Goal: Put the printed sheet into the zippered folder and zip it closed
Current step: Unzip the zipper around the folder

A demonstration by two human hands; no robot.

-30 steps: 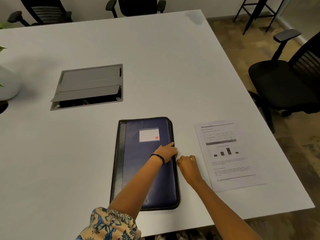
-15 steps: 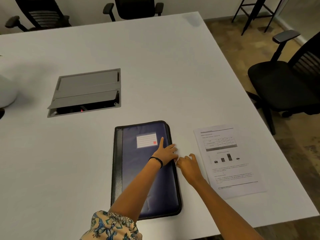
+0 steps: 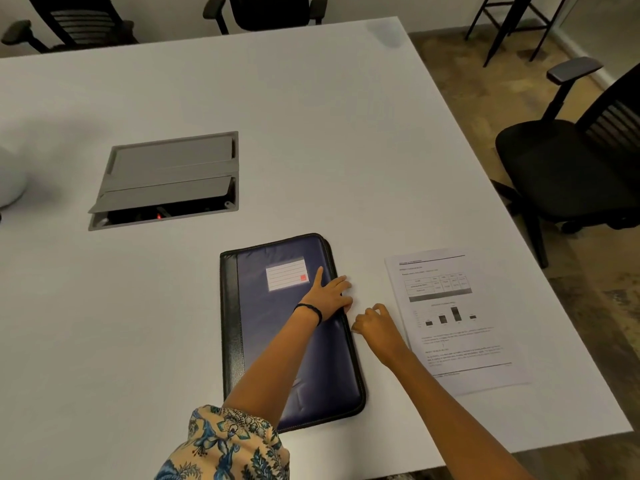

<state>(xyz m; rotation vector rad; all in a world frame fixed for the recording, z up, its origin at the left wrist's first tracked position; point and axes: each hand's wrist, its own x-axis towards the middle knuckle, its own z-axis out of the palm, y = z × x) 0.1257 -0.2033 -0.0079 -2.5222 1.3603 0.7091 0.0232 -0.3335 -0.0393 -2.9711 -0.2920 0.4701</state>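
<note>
Folder (image 3: 263, 327), centre: likely stiff, padded, best taken at zip edge; left hand (image 3: 329, 296) flat atop, right hand (image 3: 375, 325) curled, grasp unclear.

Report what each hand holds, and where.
Left hand presses flat on the folder, holding nothing. Right hand curls beside its right edge; any grip cannot be told.

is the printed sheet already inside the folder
No, the sheet lies flat on the table to the right of the closed folder.
</note>
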